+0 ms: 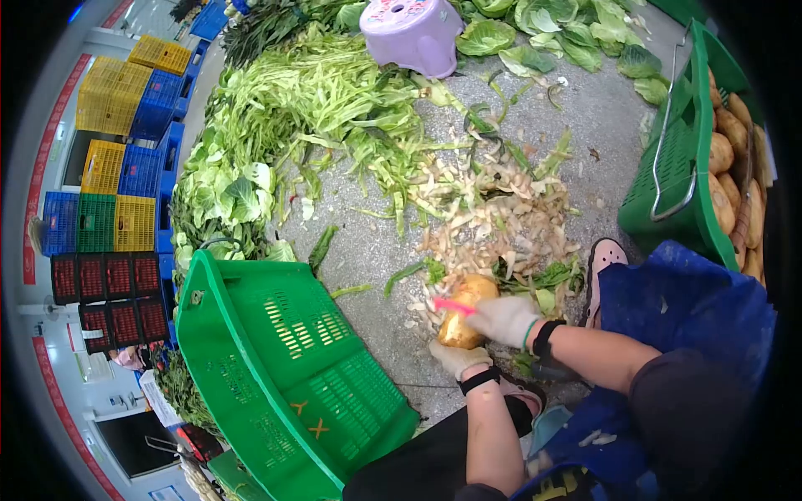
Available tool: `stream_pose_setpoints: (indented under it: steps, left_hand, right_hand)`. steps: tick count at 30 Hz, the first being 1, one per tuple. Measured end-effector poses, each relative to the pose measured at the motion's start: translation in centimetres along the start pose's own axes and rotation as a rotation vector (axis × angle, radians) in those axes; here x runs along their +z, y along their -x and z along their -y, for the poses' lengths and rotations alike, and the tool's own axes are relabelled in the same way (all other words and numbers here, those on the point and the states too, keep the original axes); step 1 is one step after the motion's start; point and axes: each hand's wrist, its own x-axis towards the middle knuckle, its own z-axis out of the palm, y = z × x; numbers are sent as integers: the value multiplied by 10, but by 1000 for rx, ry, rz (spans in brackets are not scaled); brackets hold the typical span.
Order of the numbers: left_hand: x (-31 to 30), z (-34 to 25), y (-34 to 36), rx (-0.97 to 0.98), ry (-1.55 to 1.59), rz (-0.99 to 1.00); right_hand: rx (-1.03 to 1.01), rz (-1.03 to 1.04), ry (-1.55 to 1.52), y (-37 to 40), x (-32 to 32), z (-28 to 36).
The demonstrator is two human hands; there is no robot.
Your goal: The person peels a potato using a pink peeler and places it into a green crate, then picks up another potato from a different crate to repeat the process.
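A: Broadest on show?

B: Speckled grey floor (355,221), running through the centre. Next, at eleven o'clock, a sprawling heap of greens (301,96), stringy shreds mixed with loose leaf. Toward nine and ten o'clock, stacked crates (109,96) in yellow, blue, green and red.

A: And nearer the work?

B: At seven o'clock, a slotted green basket (359,397) with orange marks. Between two and three, a second basket (678,159), also green, wire-handled, loaded with pale-brown produce (723,200). At four, a blue apron (685,301). Just off centre toward two, a scatter of peelings (493,221). At twelve, a purple stool (413,42), set against the greens. At three, a pink shoe (606,253).

A: In hand?

B: Between four and five o'clock, close to centre: one plump, yellow-brown vegetable (473,292), held just above the lower edge of the peelings. White-gloved left hand (461,357), at the vegetable's six o'clock end, grasping it. Gloved right hand (505,321), on its three o'clock side, clenched on a pink tool (454,306).

A: Smallest details?

B: Tool laid across the vegetable's face, toward nine o'clock, too blurred for its working edge to be told. Black bands (479,382) at both wrists.
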Motion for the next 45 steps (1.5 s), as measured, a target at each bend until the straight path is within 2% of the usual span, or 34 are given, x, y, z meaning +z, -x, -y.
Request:
stream_pose_setpoints:
  steps: [1, 4, 5, 6, 8, 9, 10, 12, 13, 15, 16, 18, 19, 20, 21, 22, 23, 25, 27, 28, 30, 31, 34, 35, 36, 38, 40, 41, 42, 44, 45]
  left_hand:
    - [-4, 3, -3, -8, -7, -6]
    - [-9, 4, -23, 125, -20, 106]
    - [9, 2, -4, 330, -225, -111]
    - [18, -1, 6, 322, -227, -112]
    - [34, -6, 20, 605, -510, -131]
    - [45, -6, 27, 674, -468, -106]
    - [43, -6, 24, 671, -470, -105]
    - [37, -6, 15, 928, -817, -9]
    - [39, -4, 15, 931, -818, 1]
    - [41, 0, 13, 1059, -994, -61]
    - [44, 0, 15, 1056, -1004, -59]
    - [52, -5, 11, 922, -740, -25]
    - [53, -14, 8, 927, -748, -30]
    - [53, -26, 4, 847, -697, -21]
    - [54, -38, 0, 769, -644, -13]
    - [54, -50, -1, 775, -651, -23]
    - [53, -60, 0, 703, -593, -53]
    - [54, -67, -2, 616, -456, -63]
    - [56, -67, -5, 646, -459, -76]
    - [53, -66, -6, 662, -465, -103]
    - [48, -65, -15, 627, -421, -114]
    - [48, -64, -14, 635, -437, -96]
    - [52, -71, -10, 647, -461, -111]
    - [51, -72, -10, 613, -411, -102]
    - [58, -73, -7, 580, -364, -86]
    - [65, -69, -5, 587, -383, -141]
    - [60, -66, -7, 666, -484, -122]
    - [59, -71, -5, 666, -555, -79]
    - [55, -73, -7, 671, -564, -77]
    - [51, -77, -12, 629, -430, -43]
    - [52, -75, -12, 663, -469, -81]
  right_hand:
    - [-101, -59, 30, 0, 15, -2]
    - [-11, -13, 75, -6, 24, -21]
    - [-62, -92, 53, -5, 27, -29]
    - [-54, -90, 54, -6, 31, -31]
    - [-85, -255, -98, -7, 35, -28]
    - [-111, -304, -188, -10, 41, -31]
    - [-107, -305, -188, -13, 42, -32]
    - [-147, -320, -279, -17, 43, -35]
    - [-145, -329, -281, -18, 42, -38]
    - [-160, -317, -250, -20, 43, -43]
    - [-153, -315, -257, -21, 39, -44]
    - [-236, -278, -221, -30, 28, -43]
    - [-233, -251, -200, -33, 26, -37]
    - [-237, -244, -210, -35, 22, -28]
    - [-208, -199, -166, -37, 16, -18]
    - [-178, -151, -121, -39, 15, -12]
    - [-122, -181, -80, -56, 18, -13]
    - [33, -58, 5, -70, 18, -35]
    - [161, -39, -5, -68, 29, -40]
    - [190, -212, -77, -61, 42, -34]
    - [86, -158, -126, -46, 38, -1]
    - [-29, -94, -90, -37, 32, 14]
    - [-11, -119, -92, -63, 42, -10]
    - [151, -105, -158, -73, 32, -22]
    - [189, -74, -73, -74, 25, -30]
    - [184, -82, -149, -63, 24, -21]
    - [-117, -81, -112, -52, 34, 0]
    - [-145, -172, -129, -56, 46, -1]
    - [-145, -174, -139, -64, 45, -8]
    - [95, -63, -147, -81, 23, -34]
    - [109, -97, -84, -79, 23, -45]
